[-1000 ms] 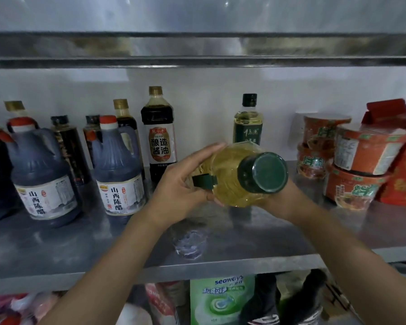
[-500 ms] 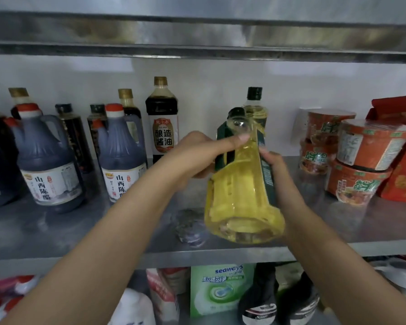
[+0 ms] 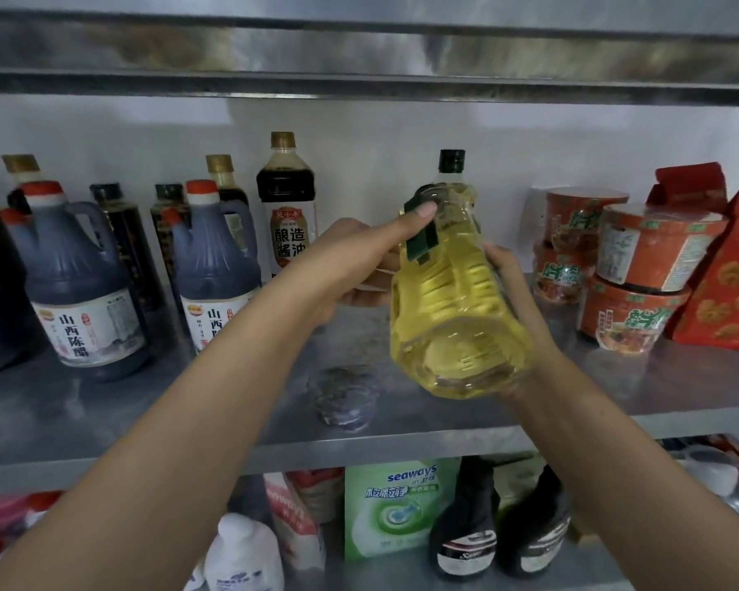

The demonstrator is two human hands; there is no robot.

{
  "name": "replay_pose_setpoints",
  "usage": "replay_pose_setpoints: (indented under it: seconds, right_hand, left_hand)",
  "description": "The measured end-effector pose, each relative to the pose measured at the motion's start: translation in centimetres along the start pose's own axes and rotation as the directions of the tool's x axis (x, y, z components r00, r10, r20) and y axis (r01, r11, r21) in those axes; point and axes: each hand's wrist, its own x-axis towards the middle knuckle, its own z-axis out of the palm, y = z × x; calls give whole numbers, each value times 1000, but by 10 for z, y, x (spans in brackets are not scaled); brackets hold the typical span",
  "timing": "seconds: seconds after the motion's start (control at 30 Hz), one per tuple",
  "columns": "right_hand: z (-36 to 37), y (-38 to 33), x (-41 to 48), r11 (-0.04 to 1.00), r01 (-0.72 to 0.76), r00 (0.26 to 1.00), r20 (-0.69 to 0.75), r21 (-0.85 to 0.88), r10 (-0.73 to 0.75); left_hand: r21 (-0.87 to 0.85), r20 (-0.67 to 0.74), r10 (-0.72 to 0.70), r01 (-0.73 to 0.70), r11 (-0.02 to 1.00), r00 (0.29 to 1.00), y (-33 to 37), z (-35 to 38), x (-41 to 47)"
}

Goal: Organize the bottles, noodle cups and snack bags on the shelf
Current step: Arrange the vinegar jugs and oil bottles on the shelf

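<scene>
A clear bottle of yellow oil with a dark green label is held above the steel shelf, its base tipped toward me and its neck pointing at the back wall. My left hand grips its upper part, thumb on the label. My right hand wraps the right side of the body from behind. A second oil bottle with a black cap stands behind it, mostly hidden. Dark vinegar jugs and soy sauce bottles line the left. Orange noodle cups are stacked at the right.
A red snack bag leans at the far right beside the cups. A crumpled clear plastic piece lies on the shelf under the bottle. The upper shelf edge runs overhead. Below are a green detergent pack and dark bottles.
The oil bottle has swung from cap-toward-me to base-toward-me, its neck now pointing to the wall. Both hands kept hold and shifted along it.
</scene>
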Motion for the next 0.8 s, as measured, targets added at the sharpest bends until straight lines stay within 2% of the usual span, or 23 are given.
replay_pose_setpoints:
  seconds: [0.07, 0.1, 0.17, 0.23, 0.3, 0.37, 0.5, 0.57, 0.7, 0.8]
  right_hand:
    - [1, 2, 7, 990, 72, 997, 40, -123, -67]
    - [-2, 5, 11, 956, 146, 989, 15, -255, -147]
    - [-2, 11, 16, 797, 282, 940, -14, -534, -342]
    - [-2, 20, 19, 568, 323, 883, 25, -757, -469]
    - [2, 31, 20, 368, 282, 870, 74, -886, -488]
    - [2, 39, 24, 292, 250, 861, 73, -923, -504]
    - [2, 44, 28, 260, 217, 844, 48, -941, -533]
    - [-6, 42, 31, 304, 198, 867, 22, -932, -497]
    - [-30, 41, 36, 459, 140, 971, 30, -877, -238]
    - [-32, 44, 36, 438, 101, 990, 45, -893, -136]
  left_hand:
    - [-100, 5, 72, -71, 992, 997, -6, 0, 0]
    - [-142, -35, 119, -123, 982, 992, -11, 2, 3]
    - [-158, -140, 190, -211, 965, 972, -23, 9, 13]
    - [-163, -235, 210, -252, 954, 949, -36, 16, 22]
    - [-199, -306, 211, -279, 939, 928, -49, 20, 29]
    - [-210, -338, 220, -301, 930, 915, -60, 23, 34]
    - [-224, -312, 214, -291, 930, 925, -63, 22, 46]
    - [-213, -261, 202, -260, 942, 944, -61, 22, 51]
    - [-174, -197, 194, -229, 958, 961, -69, 24, 60]
    - [-178, -186, 216, -249, 952, 959, -74, 22, 62]
